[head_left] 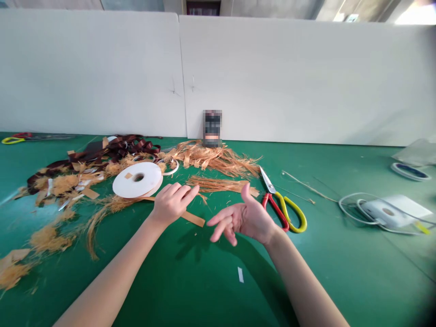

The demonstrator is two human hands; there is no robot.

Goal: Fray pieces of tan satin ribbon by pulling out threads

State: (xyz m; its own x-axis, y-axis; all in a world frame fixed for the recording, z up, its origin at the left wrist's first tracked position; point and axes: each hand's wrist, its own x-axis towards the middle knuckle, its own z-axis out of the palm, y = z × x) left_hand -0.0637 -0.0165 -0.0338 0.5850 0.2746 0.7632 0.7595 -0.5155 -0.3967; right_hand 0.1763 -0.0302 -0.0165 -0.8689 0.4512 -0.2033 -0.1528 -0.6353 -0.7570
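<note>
Two white panels (306,81) meet at a vertical seam along the back of the green tabletop (340,286), and a pixelated upright object (212,128) stands before them; at far left lies a pair of red-and-yellow-handled scissors (29,137), at right a white device (397,210) with a looped cable (346,212), a white-rimmed ring (408,176) and translucent plastic (418,152) behind it

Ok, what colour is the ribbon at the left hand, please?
The ribbon is tan, seen in the head view.
</note>
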